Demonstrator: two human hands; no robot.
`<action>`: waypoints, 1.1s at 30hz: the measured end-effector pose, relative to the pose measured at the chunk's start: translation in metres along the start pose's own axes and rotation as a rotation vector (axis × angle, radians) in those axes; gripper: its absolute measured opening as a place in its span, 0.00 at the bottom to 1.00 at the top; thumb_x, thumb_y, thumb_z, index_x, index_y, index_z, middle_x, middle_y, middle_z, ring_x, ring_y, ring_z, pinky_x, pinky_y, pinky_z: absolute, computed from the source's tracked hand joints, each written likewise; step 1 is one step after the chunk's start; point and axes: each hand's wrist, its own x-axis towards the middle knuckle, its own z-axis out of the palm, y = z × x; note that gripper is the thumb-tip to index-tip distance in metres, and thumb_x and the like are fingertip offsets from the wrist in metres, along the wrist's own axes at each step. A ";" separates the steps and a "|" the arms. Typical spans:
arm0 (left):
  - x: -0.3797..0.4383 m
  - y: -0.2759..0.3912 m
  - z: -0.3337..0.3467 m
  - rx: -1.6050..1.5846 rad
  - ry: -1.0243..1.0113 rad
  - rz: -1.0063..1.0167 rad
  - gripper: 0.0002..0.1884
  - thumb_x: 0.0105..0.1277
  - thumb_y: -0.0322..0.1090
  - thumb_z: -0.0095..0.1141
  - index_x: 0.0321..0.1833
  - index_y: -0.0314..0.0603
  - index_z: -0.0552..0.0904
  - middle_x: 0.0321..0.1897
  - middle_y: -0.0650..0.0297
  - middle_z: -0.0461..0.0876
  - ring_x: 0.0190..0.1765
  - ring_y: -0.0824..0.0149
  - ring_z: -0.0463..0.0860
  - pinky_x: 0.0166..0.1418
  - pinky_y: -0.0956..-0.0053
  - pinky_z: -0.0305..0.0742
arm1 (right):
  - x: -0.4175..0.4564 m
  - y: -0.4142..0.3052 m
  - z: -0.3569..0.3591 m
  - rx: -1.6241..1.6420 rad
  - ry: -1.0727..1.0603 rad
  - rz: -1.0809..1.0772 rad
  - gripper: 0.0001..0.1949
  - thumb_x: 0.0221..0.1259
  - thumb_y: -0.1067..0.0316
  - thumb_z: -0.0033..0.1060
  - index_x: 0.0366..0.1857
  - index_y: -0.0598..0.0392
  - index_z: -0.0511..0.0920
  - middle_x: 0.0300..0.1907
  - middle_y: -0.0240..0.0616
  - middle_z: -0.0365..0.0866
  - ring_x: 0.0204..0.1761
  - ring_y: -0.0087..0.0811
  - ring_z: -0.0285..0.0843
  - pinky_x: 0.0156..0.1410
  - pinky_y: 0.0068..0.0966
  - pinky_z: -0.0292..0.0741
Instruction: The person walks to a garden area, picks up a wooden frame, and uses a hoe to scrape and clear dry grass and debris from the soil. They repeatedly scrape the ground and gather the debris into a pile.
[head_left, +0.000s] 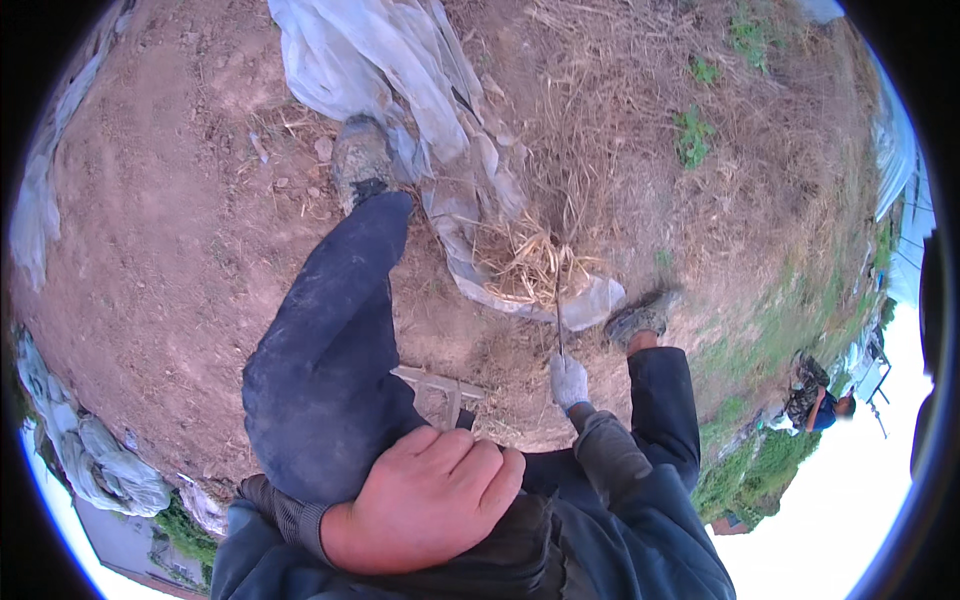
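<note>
My left hand (424, 499) is bare and rests on my dark trousers near the thigh, its fingers curled. I cannot tell whether anything lies inside it. My right hand (568, 381) wears a pale knit glove and grips the near end of a thin dark rod (559, 300). The rod's far end reaches into dry straw (525, 262) on the ground; its tip is hidden. Around the straw's near side curves a strip of pale plastic sheeting (465, 274), which joins a larger crumpled sheet (352, 56) farther off, by my left shoe (362, 161).
My right shoe (641, 319) stands on the soil right of the straw. A wooden frame (442, 384) lies on the ground between my legs. Another person (817, 401) is low down at the far right. Bundled plastic sheeting (105, 465) lies at the left edge.
</note>
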 end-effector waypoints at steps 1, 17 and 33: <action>0.001 0.000 0.000 -0.009 -0.018 -0.001 0.22 0.53 0.41 0.68 0.51 0.44 0.86 0.38 0.68 0.82 0.41 0.68 0.84 0.41 0.73 0.75 | -0.009 -0.001 -0.004 -0.015 -0.024 0.002 0.24 0.79 0.46 0.52 0.41 0.61 0.85 0.40 0.66 0.86 0.49 0.68 0.84 0.53 0.59 0.77; -0.023 0.001 0.035 0.251 -0.003 -0.194 0.22 0.62 0.46 0.71 0.54 0.46 0.82 0.39 0.58 0.82 0.44 0.52 0.85 0.45 0.57 0.80 | -0.059 -0.010 -0.012 0.048 -0.243 -0.160 0.28 0.81 0.44 0.46 0.39 0.63 0.85 0.30 0.62 0.86 0.36 0.56 0.90 0.45 0.52 0.82; 0.031 -0.102 -0.037 0.604 -0.391 -0.107 0.41 0.56 0.26 0.69 0.78 0.53 0.75 0.73 0.53 0.78 0.73 0.48 0.78 0.76 0.59 0.75 | -0.114 -0.014 -0.117 0.016 -0.341 -0.215 0.27 0.80 0.42 0.54 0.36 0.62 0.82 0.19 0.41 0.77 0.18 0.36 0.76 0.27 0.42 0.73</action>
